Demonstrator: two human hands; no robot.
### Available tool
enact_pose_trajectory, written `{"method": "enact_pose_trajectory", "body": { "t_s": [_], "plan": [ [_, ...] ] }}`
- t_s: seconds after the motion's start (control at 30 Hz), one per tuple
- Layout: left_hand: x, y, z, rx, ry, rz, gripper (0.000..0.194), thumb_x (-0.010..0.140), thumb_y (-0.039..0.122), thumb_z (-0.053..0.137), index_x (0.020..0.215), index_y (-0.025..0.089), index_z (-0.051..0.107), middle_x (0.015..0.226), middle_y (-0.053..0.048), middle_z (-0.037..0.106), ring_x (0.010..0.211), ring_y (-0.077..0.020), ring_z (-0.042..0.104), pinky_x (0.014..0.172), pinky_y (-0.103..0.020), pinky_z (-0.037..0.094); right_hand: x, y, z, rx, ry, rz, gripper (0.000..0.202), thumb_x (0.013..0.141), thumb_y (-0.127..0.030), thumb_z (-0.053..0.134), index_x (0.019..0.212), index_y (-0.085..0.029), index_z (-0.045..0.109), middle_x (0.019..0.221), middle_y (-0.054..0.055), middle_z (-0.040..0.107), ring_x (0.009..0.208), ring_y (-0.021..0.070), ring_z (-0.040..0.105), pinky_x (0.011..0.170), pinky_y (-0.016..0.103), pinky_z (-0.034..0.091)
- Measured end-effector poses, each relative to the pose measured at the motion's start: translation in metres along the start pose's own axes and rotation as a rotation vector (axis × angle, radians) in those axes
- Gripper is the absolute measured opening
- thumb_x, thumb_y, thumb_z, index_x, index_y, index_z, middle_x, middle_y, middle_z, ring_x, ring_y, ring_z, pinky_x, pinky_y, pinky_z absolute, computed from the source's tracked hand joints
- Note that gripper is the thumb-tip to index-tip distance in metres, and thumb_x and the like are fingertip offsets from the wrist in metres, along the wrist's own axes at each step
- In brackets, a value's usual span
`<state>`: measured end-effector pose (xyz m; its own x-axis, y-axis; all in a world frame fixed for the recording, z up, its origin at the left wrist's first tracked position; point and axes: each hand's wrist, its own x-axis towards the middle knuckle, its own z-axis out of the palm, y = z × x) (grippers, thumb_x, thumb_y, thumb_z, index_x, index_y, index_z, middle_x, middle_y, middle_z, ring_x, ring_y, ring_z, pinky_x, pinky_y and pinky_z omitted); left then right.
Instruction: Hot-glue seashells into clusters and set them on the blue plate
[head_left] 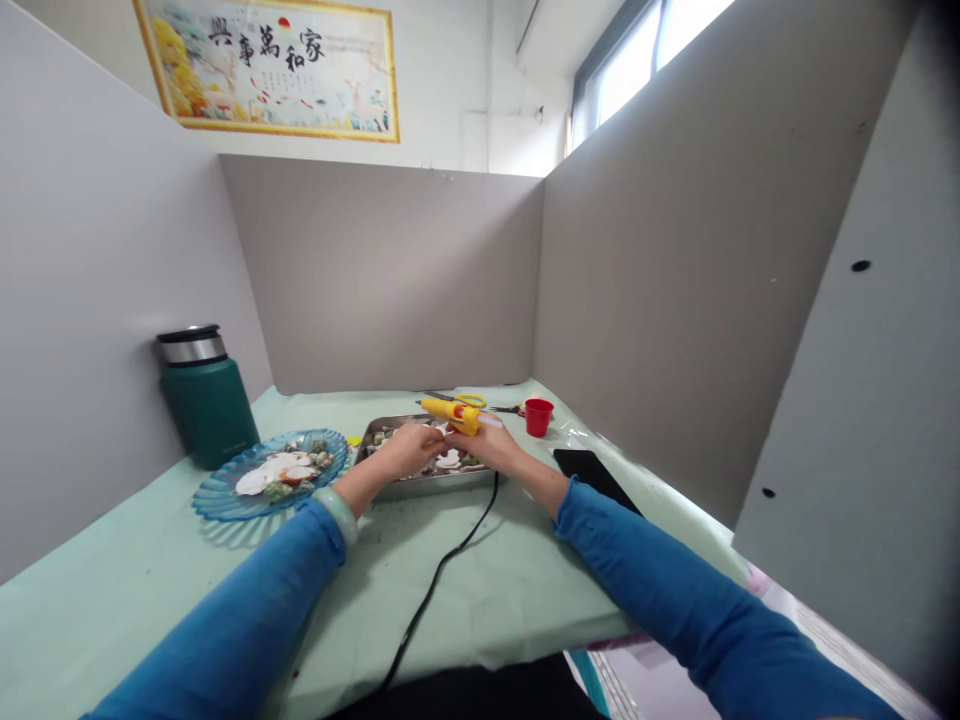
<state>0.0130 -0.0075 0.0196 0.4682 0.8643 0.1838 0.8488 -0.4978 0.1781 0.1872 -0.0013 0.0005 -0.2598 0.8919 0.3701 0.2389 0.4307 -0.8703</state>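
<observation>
My right hand [489, 446] is wrapped round the grip of a yellow hot glue gun [450, 413]. The gun's nozzle points left, and a clear glue stick shows at its back end. My left hand [409, 450] reaches over a metal tray [427, 488], its fingers bent together close to the fingertips of my right hand. Whatever the left fingers pinch is too small and hidden to name. Small mixed pieces, some white and some greenish, fill the tray beneath both hands. A black cord [442, 565] runs from near the right hand down to the table's front edge.
On the left, a blue plate [217, 500] holds white flat pieces and greenish bits, with a green bottle [210, 410] behind it. A red cup [538, 418], yellow-handled scissors [472, 400] and a black flat object [595, 478] lie rightward. Grey partitions [397, 280] surround the table.
</observation>
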Motion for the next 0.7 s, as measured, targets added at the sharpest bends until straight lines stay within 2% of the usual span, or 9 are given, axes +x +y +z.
{"method": "enact_pose_trajectory", "body": {
  "t_s": [0.13,0.27,0.37,0.47,0.53,0.7],
  "plan": [
    [0.0,0.002,0.001,-0.066,0.018,-0.03,0.028,0.091,0.028,0.046,0.09,0.016,0.071,0.081,-0.005,0.071,0.077,-0.0189,0.062,0.068,-0.025,0.04,-0.003,-0.002,-0.003,0.076,0.001,0.037,0.008,0.072,-0.018,0.064,0.081,-0.018,0.065,0.06,-0.003,0.06,0.052,0.0102,0.056,0.049,0.019,0.044],
    [0.0,0.0,0.002,-0.13,0.066,-0.142,0.028,0.09,0.031,0.047,0.08,0.016,0.068,0.071,-0.003,0.066,0.068,-0.0168,0.058,0.063,-0.025,0.039,-0.002,0.001,-0.003,0.228,0.023,0.077,0.016,0.069,-0.016,0.064,0.086,-0.017,0.062,0.06,-0.004,0.058,0.049,0.0091,0.054,0.046,0.019,0.043],
    [-0.003,-0.001,0.004,-0.335,0.071,-0.208,0.023,0.085,0.037,0.056,0.085,0.016,0.065,0.062,0.0,0.06,0.057,-0.0134,0.053,0.055,-0.024,0.037,0.0,0.003,-0.003,0.309,0.031,0.077,0.019,0.068,-0.017,0.065,0.087,-0.016,0.061,0.06,-0.004,0.058,0.048,0.0088,0.054,0.045,0.019,0.042],
    [-0.007,0.0,0.005,-0.677,0.087,-0.23,0.032,0.077,0.042,0.065,0.095,0.016,0.06,0.056,0.005,0.052,0.045,-0.0094,0.043,0.045,-0.021,0.03,0.001,0.005,-0.003,0.35,0.037,0.067,0.02,0.068,-0.019,0.068,0.086,-0.016,0.061,0.057,-0.004,0.058,0.047,0.0086,0.054,0.044,0.018,0.042],
    [-0.009,0.003,0.006,-0.83,0.13,-0.223,0.036,0.073,0.045,0.069,0.093,0.017,0.058,0.052,0.007,0.047,0.041,-0.0078,0.038,0.042,-0.02,0.026,0.0,0.003,-0.003,0.368,0.028,0.073,0.02,0.067,-0.02,0.07,0.085,-0.016,0.062,0.056,-0.003,0.059,0.048,0.009,0.055,0.045,0.018,0.043],
    [-0.012,0.007,0.005,-0.921,0.225,-0.207,0.034,0.066,0.042,0.074,0.082,0.017,0.059,0.051,0.007,0.048,0.041,-0.0064,0.036,0.041,-0.02,0.024,-0.005,-0.004,-0.004,0.406,-0.016,0.089,0.02,0.068,-0.023,0.072,0.083,-0.016,0.063,0.053,-0.003,0.059,0.048,0.0094,0.055,0.046,0.018,0.044]
  ]
}}
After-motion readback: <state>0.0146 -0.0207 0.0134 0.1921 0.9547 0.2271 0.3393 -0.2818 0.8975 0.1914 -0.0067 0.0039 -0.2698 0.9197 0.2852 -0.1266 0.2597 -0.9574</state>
